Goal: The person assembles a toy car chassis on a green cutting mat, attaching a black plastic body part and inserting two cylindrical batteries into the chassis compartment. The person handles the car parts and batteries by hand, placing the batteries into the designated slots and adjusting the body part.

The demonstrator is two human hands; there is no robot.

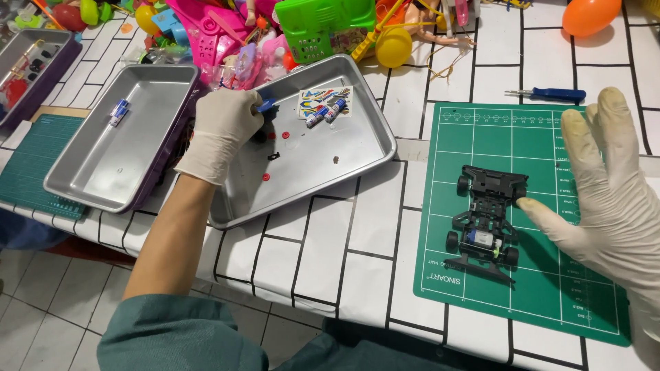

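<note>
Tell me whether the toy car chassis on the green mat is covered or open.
Open: the toy car chassis has no body shell, its motor exposed.

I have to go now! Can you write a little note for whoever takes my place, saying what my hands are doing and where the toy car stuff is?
Left hand: gloved, inside the middle metal tray, pinching a small blue part.
Right hand: gloved, open, thumb tip by the toy car chassis on the green cutting mat.
In the tray: two small batteries on a sticker sheet, red bits, black bits.
Done: chassis has wheels and motor.
Left: no body shell on; loose parts remain in the tray. Blue screwdriver lies above the mat.
</note>
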